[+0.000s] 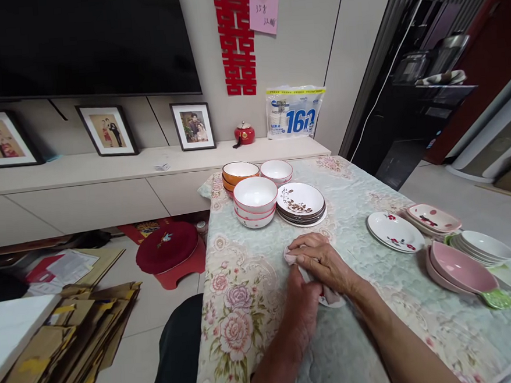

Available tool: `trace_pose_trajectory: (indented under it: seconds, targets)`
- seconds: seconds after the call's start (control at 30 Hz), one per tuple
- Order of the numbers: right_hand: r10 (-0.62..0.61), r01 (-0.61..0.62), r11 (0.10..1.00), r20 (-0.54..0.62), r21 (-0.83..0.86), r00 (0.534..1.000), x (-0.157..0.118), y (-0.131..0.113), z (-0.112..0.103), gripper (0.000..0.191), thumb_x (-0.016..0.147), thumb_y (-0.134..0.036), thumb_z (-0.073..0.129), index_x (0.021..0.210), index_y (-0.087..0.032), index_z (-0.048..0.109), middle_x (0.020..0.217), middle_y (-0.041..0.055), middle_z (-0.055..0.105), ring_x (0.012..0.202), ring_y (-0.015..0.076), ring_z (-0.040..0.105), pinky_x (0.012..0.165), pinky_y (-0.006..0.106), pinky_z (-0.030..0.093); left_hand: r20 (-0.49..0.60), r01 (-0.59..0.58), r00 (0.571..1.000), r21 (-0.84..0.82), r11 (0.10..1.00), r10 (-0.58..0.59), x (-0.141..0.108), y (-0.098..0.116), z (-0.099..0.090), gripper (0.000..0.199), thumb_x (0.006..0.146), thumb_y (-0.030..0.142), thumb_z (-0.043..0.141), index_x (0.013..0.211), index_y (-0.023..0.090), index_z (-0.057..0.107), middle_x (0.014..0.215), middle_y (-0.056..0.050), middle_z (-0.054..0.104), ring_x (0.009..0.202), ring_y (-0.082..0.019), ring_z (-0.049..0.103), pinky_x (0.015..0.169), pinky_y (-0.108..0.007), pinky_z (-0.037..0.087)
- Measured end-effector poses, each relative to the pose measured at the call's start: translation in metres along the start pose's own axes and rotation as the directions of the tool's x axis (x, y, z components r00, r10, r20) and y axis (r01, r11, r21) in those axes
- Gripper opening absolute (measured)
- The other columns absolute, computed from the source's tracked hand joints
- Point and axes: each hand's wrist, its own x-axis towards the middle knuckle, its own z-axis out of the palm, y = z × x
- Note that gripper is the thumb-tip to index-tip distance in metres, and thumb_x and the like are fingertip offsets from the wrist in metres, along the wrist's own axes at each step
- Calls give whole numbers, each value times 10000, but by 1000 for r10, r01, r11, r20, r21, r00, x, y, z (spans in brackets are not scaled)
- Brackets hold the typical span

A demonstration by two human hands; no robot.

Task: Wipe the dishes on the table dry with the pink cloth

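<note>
A white plate with a bit of red pattern is mostly covered by my hands, low over the near middle of the table. My left hand grips its left side, with the thumb lying across it. Bent over the top, my right hand presses a pale pinkish cloth against the plate. Part of the cloth hangs out beneath the right palm. Just beyond my hands are a stack of white bowls with red rims and a stack of plates with brown flowers.
Orange bowls and more red-rimmed bowls stand at the back. To the right are flowered plates, strawberry-pattern dishes, pink leaf-handled bowls and small white bowls. A red stool and flattened cardboard lie left.
</note>
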Motion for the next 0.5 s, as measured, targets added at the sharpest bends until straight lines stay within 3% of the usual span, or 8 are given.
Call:
trace_pose_trajectory:
  seconds: [0.1,0.23,0.3,0.37,0.43,0.5]
  targets:
    - [150,-151,989,-113,3,982,-3,17,-3,274,949,-377,518,1073,-287,745,1123,54,687,1088,237,573,998,423,395,-39,41,998,-31,999,-43,3,-5,-3,736,480,43,509,1200,176,577,1042,-64,724,930,-245,662,717,-288,524]
    - [339,-365,931,-311,-25,888,-9,42,-12,232,859,-331,598,975,-210,758,991,91,678,995,253,592,911,400,442,-93,57,994,-60,997,-63,6,-7,-5,752,475,39,503,1215,161,568,1054,-73,724,998,-265,658,780,-312,535]
    - [392,-435,899,-352,-47,850,-10,43,-13,202,829,-303,604,922,-187,742,910,83,666,892,240,610,829,377,462,-103,58,993,-74,996,-66,6,-5,-5,770,482,31,507,1238,174,555,1088,-69,717,1020,-263,655,794,-312,538]
    - [393,-442,893,-332,-82,857,-9,34,-8,159,813,-266,602,887,-188,720,890,69,665,846,226,613,792,358,458,-104,57,992,-89,994,-66,5,-1,-5,779,492,30,511,1253,191,547,1108,-63,711,1017,-255,655,783,-299,540]
    - [343,-374,924,-256,-83,904,-7,20,-2,122,807,-235,608,868,-199,708,893,55,673,852,215,615,799,342,451,-89,51,994,-102,994,-60,3,3,-4,772,504,34,523,1257,204,548,1110,-63,707,991,-247,658,741,-274,538]
    - [256,-254,967,-123,31,959,-5,6,3,115,830,-235,607,874,-211,711,884,38,675,844,191,620,784,308,457,-70,36,997,-102,994,-43,1,5,-4,760,516,39,547,1255,214,552,1097,-63,704,951,-235,662,695,-248,527]
